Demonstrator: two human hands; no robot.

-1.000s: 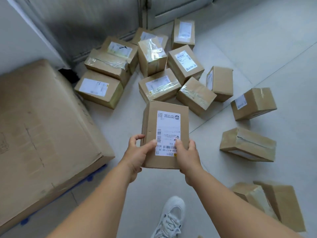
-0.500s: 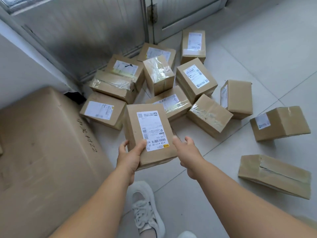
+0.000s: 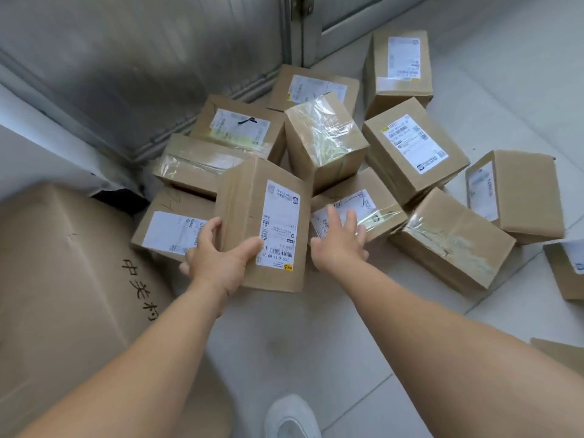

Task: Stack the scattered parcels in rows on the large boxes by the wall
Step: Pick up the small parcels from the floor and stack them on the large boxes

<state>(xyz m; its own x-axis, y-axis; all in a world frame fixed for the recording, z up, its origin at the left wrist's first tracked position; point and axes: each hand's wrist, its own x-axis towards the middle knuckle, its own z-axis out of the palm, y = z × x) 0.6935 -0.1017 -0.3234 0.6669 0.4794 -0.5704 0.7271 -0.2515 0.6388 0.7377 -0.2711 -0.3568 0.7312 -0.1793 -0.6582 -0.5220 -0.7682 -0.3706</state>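
Observation:
My left hand grips a brown parcel with a white shipping label, thumb across its front and fingers behind its left side, held above the floor. To its right, my right hand is free of it, fingers spread straight over a flat taped parcel on the floor. Several more parcels lie scattered beyond, among them a taped upright one and a labelled one. The large box with black handwriting sits at the left by the wall.
A metal door and frame close off the back. More parcels lie at the right, one near the edge and a taped one. Pale floor tiles stretch in front of me, with my white shoe at the bottom.
My right hand has let go of the held parcel and now reaches over the parcels on the floor. My left hand alone carries the parcel. The view has moved closer to the pile.

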